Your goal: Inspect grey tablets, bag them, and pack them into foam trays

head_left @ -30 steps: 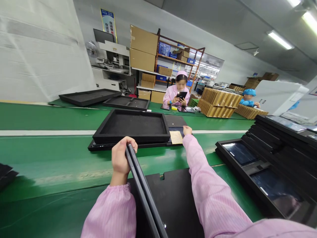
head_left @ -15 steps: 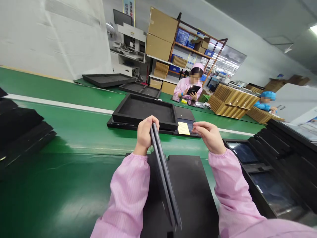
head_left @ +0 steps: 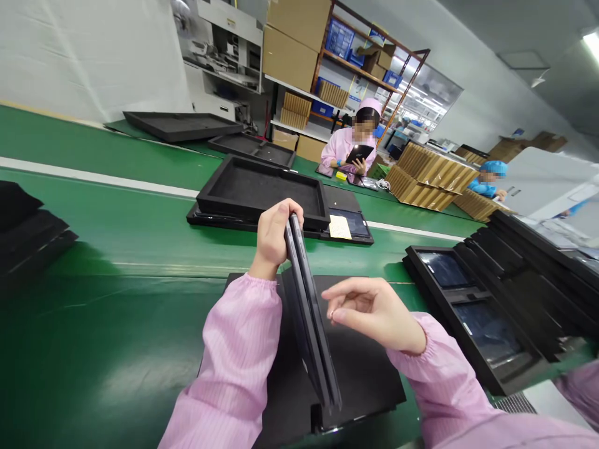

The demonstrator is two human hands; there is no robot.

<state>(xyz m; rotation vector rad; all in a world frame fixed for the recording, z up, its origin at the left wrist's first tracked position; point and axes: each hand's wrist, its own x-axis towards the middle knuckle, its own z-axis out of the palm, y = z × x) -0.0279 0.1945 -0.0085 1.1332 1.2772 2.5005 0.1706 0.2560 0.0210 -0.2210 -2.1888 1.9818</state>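
Observation:
My left hand point(head_left: 277, 236) is closed around the top end of two thin dark tablets point(head_left: 312, 318). They stand on edge side by side, tilted, with their narrow sides towards me. Just right of them is my right hand point(head_left: 369, 312), thumb and a fingertip pressed together in a pinch and the index finger reaching towards the tablets without clearly touching. Whether something small sits in that pinch I cannot make out. Beneath the tablets lies a black foam sheet point(head_left: 365, 368) on the green table point(head_left: 140, 349).
Beyond my hands stands a black foam tray point(head_left: 262, 218), beside it a yellow note point(head_left: 339, 227) on a tablet. On the right, an open foam tray point(head_left: 456, 299) holds tablets; black foam pieces point(head_left: 32, 237) are stacked left. Across the table, a person in pink point(head_left: 344, 146) holds a tablet.
My right hand has come down and left from near the yellow note to beside the tablets. My left hand keeps its hold. The view has shifted somewhat.

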